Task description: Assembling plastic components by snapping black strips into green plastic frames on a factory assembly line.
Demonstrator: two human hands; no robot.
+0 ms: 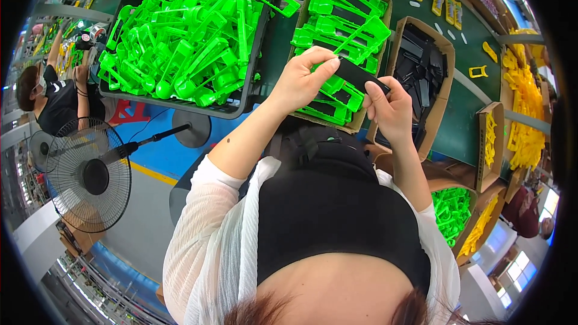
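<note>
Between my two hands stretches a flat black plastic strip (356, 74). The thumb and fingers of my left hand (308, 77) pinch one end of it; my right hand (391, 107) grips the other end. Just under the strip is a cardboard box (387, 21) of bright green plastic frames (364, 39), several with black pieces set in them. One green frame lies tilted on top, just beyond my fingers. To the right, another cardboard box (446, 75) holds loose black strips (417, 63). Parts of the frames beneath my hands are hidden.
A large dark crate (251, 78) heaped with green plastic parts (180, 36) stands at left. Yellow parts (524, 126) pile up at far right; yellow packs (445, 6) lie on the green table (460, 105). A standing fan (90, 174) and a co-worker (57, 99) are at left.
</note>
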